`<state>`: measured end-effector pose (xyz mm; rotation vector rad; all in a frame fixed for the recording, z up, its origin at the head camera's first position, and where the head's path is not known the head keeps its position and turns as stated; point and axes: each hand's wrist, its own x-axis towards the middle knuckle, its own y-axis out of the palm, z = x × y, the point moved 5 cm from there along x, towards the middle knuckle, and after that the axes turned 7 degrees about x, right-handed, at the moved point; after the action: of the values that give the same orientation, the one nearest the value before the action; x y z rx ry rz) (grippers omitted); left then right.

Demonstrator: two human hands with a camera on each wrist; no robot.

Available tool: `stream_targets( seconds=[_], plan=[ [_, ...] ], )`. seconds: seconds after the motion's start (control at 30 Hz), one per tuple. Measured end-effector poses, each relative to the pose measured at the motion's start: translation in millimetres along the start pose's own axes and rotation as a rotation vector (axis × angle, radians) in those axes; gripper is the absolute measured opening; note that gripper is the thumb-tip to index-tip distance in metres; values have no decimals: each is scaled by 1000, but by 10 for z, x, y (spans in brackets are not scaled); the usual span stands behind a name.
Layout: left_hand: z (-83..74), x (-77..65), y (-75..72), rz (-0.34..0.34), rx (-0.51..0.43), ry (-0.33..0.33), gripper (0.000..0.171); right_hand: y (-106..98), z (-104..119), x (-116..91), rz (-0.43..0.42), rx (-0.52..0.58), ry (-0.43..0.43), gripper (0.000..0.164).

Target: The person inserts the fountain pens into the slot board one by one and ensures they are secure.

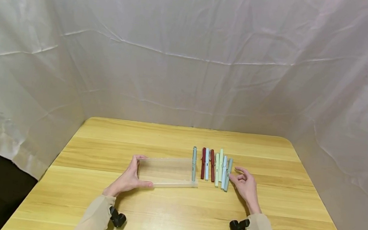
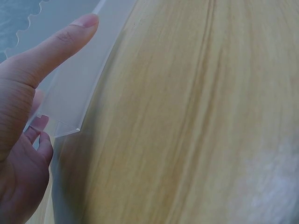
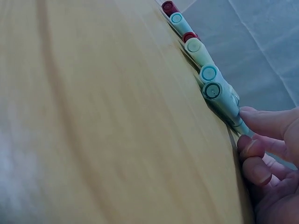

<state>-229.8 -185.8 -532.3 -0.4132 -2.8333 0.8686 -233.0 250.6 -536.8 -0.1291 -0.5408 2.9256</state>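
Note:
My left hand (image 1: 130,178) grips the left end of a clear plastic tray (image 1: 174,184), its thumb along the near wall and its fingers round the far left corner. A scalloped edge shows inside the tray in the left wrist view. One grey-blue pen (image 1: 194,163) lies across the tray's right end. To the right, several capped pens lie side by side on the table: dark red (image 1: 203,163), light blue (image 1: 207,164) and pale green (image 1: 216,171). My right hand (image 1: 246,186) has its thumb at the outermost grey-green pen (image 3: 226,105), other fingers loosely bent beside it.
The wooden table (image 1: 175,216) has rounded far corners. Pale fabric curtains (image 1: 187,75) hang behind it and along both sides. A black wrist camera (image 1: 117,218) sits at the left sleeve, another camera (image 1: 238,226) at the right.

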Motion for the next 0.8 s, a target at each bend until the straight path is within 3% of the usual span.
stream_targets(
  seconds=[0.27, 0.53, 0.8],
  plan=[
    [5, -3, 1, 3, -4, -4, 101, 0, 13, 3, 24, 45, 14, 48],
    [6, -7, 6, 6, 0, -18, 101, -4, 48, -3, 46, -23, 33, 56],
    [1, -1, 5, -1, -1, -13, 101, -18, 54, 5, 102, -22, 44, 58]
  ],
)
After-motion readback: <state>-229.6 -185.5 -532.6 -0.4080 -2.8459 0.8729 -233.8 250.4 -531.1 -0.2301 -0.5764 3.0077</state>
